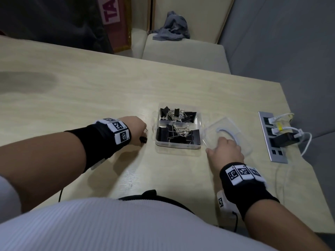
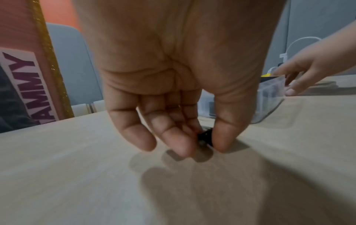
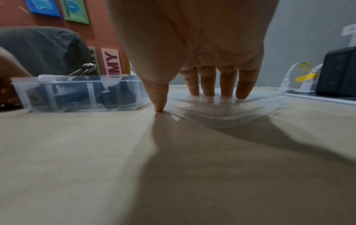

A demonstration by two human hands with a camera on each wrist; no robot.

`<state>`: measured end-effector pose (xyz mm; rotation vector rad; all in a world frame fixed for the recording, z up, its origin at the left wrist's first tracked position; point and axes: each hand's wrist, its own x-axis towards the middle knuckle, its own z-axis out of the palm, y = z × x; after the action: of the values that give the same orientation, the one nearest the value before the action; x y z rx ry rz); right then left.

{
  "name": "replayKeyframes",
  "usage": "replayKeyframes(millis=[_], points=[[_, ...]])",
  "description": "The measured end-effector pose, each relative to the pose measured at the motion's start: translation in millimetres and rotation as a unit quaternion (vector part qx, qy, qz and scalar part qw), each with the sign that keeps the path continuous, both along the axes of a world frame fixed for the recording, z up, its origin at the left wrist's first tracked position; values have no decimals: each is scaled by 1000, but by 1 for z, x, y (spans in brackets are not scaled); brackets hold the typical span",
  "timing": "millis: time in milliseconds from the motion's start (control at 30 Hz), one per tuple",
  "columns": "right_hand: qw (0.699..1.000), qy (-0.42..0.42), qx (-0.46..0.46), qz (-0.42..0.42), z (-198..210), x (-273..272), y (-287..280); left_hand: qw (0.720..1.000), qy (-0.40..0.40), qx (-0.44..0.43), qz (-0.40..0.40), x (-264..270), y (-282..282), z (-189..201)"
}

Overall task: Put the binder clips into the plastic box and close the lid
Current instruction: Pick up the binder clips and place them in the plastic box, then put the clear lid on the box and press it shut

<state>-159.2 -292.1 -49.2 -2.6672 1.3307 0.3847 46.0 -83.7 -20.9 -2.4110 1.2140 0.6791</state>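
A clear plastic box [image 1: 157,134] [image 3: 29,92] with two compartments stands open in the middle of the table, holding several black binder clips [image 1: 178,135]. Its clear lid [image 1: 243,140] [image 3: 227,117] lies flat on the table to the box's right. My left hand [image 1: 139,126] [image 2: 206,140], left of the box, pinches one small black binder clip [image 1: 143,139] [image 2: 205,136] between thumb and fingers, at the table surface. My right hand [image 1: 226,149] [image 3: 200,99] has its straight fingers [image 3: 208,86] set down on the lid, and its thumb tip touches the table at the lid's near edge.
A metal power strip [image 1: 272,138] with white cables and a black adapter [image 1: 284,140] [image 3: 339,73] is set into the table at the right. A beige seat with grey cloth [image 1: 172,27] lies beyond the far edge. Bare tabletop [image 1: 72,91] stretches left.
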Motion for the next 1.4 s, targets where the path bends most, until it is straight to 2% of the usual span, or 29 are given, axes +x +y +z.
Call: replayKeyframes(millis=[133,233,333,433,533,600,700,800,967,1067,1167,1300,1400], points=[[999,13,-25,45,2,-3,4,999,-40,8,26,16,-5,18],[997,0,-35,68,3,-4,6,994,-58,-56,67,27,-13,36],[996,-35,-43,66,2,-8,1,988,-58,-130,61,29,-25,43],[997,-70,-30,-21,0,-10,-4,982,-47,-178,44,23,-41,39],[985,-92,-55,-132,-3,-14,-8,981,-29,-189,36,17,-51,33],[970,-89,-46,-222,-4,-17,-10,983,-27,-179,34,14,-52,29],[935,-84,24,-343,-3,-16,-14,984,-41,-170,24,9,-45,23],[920,-92,52,-378,-5,-13,-20,988,-32,-152,3,4,-35,14],[894,-140,78,-419,-1,-14,-28,984,-22,-176,28,-3,-24,8],[880,-205,81,-421,5,-14,-31,982,-7,-185,41,-3,-19,9],[865,-306,70,-391,18,-9,-30,981,6,-191,44,-1,-15,10],[840,-459,13,-290,42,5,-28,980,8,-194,38,1,-14,13],[812,-548,-25,-197,67,19,-25,972,16,-225,70,5,-13,14]])
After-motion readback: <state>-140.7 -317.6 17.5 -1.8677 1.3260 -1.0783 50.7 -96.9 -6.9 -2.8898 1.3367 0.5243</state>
